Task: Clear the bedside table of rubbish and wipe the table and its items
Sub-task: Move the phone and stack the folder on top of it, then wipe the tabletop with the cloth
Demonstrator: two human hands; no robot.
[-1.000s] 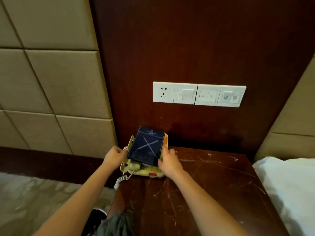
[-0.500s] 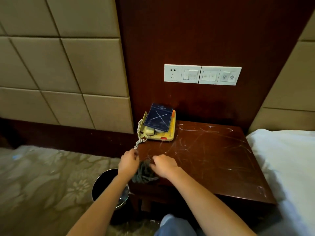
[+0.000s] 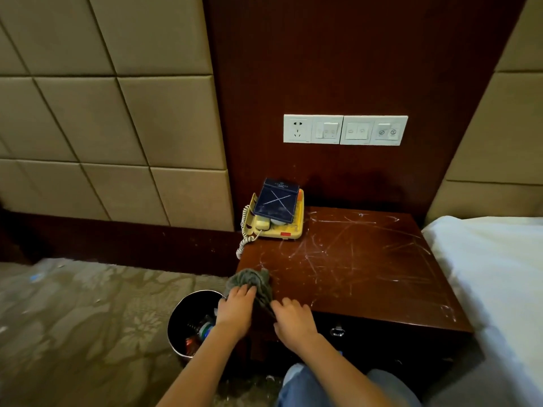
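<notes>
Both hands have left the yellow telephone [image 3: 274,220] at the back left corner of the bedside table [image 3: 367,259] and now gather a grey cloth [image 3: 252,282] at its front left corner. Left hand [image 3: 235,314] presses curled fingers onto the cloth; right hand [image 3: 292,320] pinches its trailing edge. A dark notepad [image 3: 276,201] rests on the telephone. Pale streaks cover the tabletop. Directly below the corner stands a bin [image 3: 176,327] holding rubbish; a loose grip could drop the cloth into it.

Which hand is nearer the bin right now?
Left. The left hand is over the bin's rim, gripping the grey cloth. The right hand sits farther right, at the table's front edge.
</notes>
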